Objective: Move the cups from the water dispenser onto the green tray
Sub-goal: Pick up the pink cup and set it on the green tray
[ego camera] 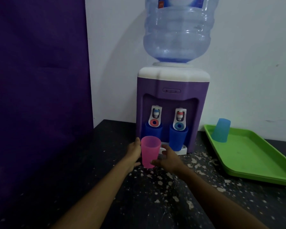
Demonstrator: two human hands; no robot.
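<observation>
A pink cup [150, 152] stands upright just in front of the purple water dispenser [172, 90], held between both hands. My left hand [133, 152] grips its left side and my right hand [169, 160] grips its lower right side. Two dark blue cups remain in the dispenser's bay: the left blue cup [153, 131] under the left tap, partly behind the pink one, and the right blue cup [177, 138] under the right tap. The green tray [254, 156] lies to the right, with a light blue cup [220, 130] upside down at its far left corner.
A large water bottle [177, 30] sits on top of the dispenser. The dark speckled counter [155, 195] stretches toward me. A purple panel [40, 80] closes off the left side, and a white wall [246, 63] runs behind the dispenser and tray.
</observation>
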